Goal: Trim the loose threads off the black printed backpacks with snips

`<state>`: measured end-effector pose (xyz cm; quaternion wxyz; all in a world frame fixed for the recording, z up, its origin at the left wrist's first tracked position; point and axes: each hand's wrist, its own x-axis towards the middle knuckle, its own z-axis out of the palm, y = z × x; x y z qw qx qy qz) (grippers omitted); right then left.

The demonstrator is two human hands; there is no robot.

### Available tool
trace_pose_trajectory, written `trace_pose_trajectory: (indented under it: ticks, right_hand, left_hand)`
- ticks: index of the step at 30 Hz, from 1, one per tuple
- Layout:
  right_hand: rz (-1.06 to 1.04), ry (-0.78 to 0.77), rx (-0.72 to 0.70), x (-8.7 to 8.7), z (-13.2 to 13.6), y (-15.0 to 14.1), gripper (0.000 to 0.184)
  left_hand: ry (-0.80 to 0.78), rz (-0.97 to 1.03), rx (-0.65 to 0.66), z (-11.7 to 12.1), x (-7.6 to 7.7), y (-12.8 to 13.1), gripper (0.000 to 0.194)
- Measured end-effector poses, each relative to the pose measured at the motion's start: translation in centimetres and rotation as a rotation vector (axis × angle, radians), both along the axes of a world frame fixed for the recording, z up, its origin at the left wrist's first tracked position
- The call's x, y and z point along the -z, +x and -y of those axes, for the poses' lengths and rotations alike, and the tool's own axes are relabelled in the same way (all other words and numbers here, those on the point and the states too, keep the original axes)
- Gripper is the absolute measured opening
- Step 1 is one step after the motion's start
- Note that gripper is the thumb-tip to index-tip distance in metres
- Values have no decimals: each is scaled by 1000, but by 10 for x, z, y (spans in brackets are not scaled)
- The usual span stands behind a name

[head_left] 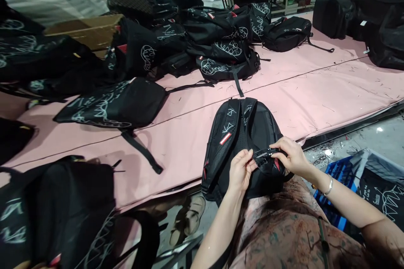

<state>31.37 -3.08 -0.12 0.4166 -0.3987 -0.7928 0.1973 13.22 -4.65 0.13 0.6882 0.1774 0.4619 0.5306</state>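
A black backpack (233, 164) leans upright at the table's front edge against my lap, its straps facing me. White line drawings and a small red-and-white label mark the straps. My left hand (241, 170) pinches one end of a black shoulder strap (261, 157) near a dark buckle. At the strap's other end, my right hand (292, 157) has thumb and fingers closed on it. Between the two hands the strap is stretched across the backpack's right side. Small details of the buckle are too dark to make out.
Several black backpacks (221, 50) with white drawings are heaped across the pink-covered table (189, 147). Another backpack (78, 201) stands close at the lower left, with part of someone's fingers below it. A cardboard box (85, 33) is behind. A blue crate (337, 172) stands right, on the floor.
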Motion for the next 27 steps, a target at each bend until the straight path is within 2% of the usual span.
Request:
trace_pose_trajectory:
  ticks: [10, 15, 17, 20, 22, 23, 24, 26, 27]
  right_hand:
    - [48, -1, -91, -4, -5, 3, 15]
    - [102, 3, -75, -6, -5, 0, 14]
    - [-7, -84, -58, -2, -5, 0, 13]
    - [-233, -382, -43, 9, -3, -3, 19]
    - [-243, -529, -69, 19, 0, -7, 29]
    - [-202, -535, -76, 24, 3, -10, 30]
    - [-147, -487, -53, 28, 7, -14, 25]
    - [-41, -273, 60, 37, 18, -23, 14]
    - [4, -149, 115, 41, 24, -28, 22]
  left_hand:
    - [-25, -15, 15, 0, 1, 1, 39]
    - [-25, -13, 4, 0, 1, 1, 38]
    - [-25, -8, -11, 0, 2, -1, 38]
    - [-16, -3, -52, 0, 3, -3, 38]
    - [1, 5, -99, -1, 3, -4, 36]
    - [13, 11, -130, -2, 3, -4, 35]
    - [23, 19, -163, -4, 3, -4, 33]
    - [35, 46, -231, -9, 3, -3, 29]
    - [35, 67, -260, -12, 4, -3, 26]
